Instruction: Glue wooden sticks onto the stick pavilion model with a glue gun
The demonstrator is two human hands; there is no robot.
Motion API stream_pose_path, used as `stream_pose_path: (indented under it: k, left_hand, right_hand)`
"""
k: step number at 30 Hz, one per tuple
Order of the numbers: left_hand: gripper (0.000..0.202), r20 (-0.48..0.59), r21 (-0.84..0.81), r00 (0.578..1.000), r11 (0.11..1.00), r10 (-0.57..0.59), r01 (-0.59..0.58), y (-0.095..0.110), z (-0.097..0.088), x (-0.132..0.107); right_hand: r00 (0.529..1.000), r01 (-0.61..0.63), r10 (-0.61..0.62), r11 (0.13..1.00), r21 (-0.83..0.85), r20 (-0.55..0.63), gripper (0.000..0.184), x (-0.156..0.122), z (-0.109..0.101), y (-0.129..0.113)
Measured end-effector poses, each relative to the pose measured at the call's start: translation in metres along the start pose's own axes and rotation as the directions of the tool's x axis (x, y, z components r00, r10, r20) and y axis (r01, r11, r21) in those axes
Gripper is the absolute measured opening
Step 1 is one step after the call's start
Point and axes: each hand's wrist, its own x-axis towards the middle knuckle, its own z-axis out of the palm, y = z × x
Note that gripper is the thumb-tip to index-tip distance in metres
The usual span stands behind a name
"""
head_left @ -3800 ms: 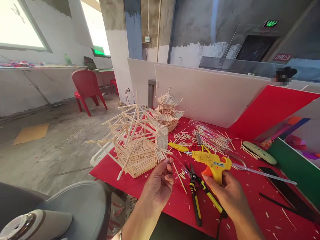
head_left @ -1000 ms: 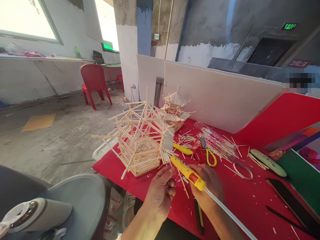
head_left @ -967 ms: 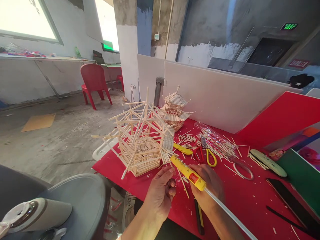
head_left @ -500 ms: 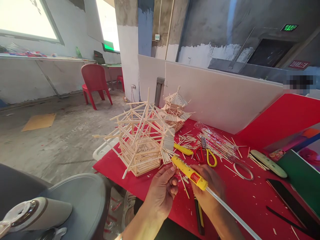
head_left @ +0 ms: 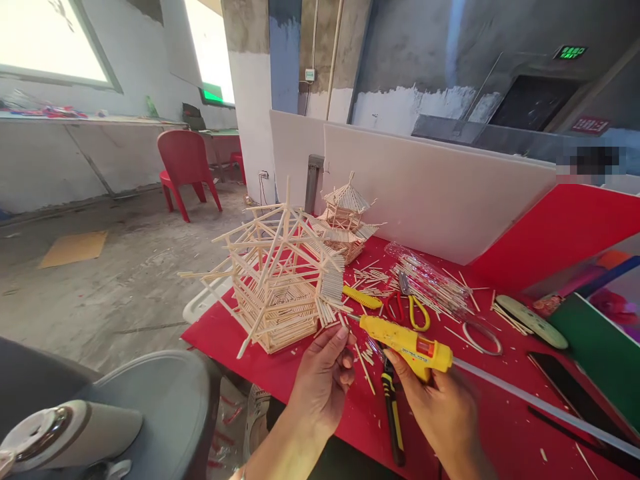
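Note:
My right hand (head_left: 443, 413) is wrapped round the handle of a yellow hot glue gun (head_left: 395, 337), and a long translucent glue stick (head_left: 540, 397) trails from its back end. The gun's nozzle points left, close to my left hand (head_left: 323, 377). That hand pinches a short wooden stick (head_left: 343, 320) between thumb and forefinger, its lower part hidden by the fingers. Just beyond the fingertips stands a pavilion model (head_left: 280, 300) of wooden sticks, its roof frame mostly open. One roof panel (head_left: 332, 280) on its right side is covered with closely laid sticks.
A finished-looking smaller pavilion (head_left: 347, 213) stands behind. On the red table (head_left: 480, 413) lie a yellow cutter knife (head_left: 363, 297), red-and-yellow-handled pliers (head_left: 419, 312), black-and-yellow pliers (head_left: 394, 420), a tape roll (head_left: 483, 339) and bagged sticks (head_left: 433, 287). A grey stool (head_left: 165, 400) holds a cup (head_left: 75, 433).
My right hand has swung the glue gun from a steep slant to a flatter, sideways angle, moving right. My left hand stays nearly still with its stick. The view has shifted slightly.

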Motion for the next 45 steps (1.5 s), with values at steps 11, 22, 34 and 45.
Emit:
stream_pose_path:
  k: [11,22,34,45]
  left_hand:
    - [0.038,-0.052,0.026,0.993,0.994,0.103,-0.102,-0.001,0.003,0.006]
    - [0.034,-0.055,0.019,0.991,0.992,0.126,-0.125,0.001,0.008,0.006]
    - [0.033,-0.089,0.058,0.986,0.989,0.139,-0.134,0.001,0.011,0.003]
    - [0.030,-0.072,0.055,0.989,0.991,0.129,-0.126,0.003,0.013,0.005]
  right_hand:
    - [0.977,-0.167,0.150,0.980,0.105,0.153,0.041,0.011,0.006,-0.012]
    - [0.976,-0.172,0.156,0.980,0.099,0.152,0.040,0.012,0.008,-0.011]
    - [0.975,-0.180,0.157,0.973,0.144,0.155,0.042,0.009,0.010,-0.007]
    - [0.977,-0.168,0.152,0.980,0.104,0.150,0.047,0.006,0.012,-0.006]
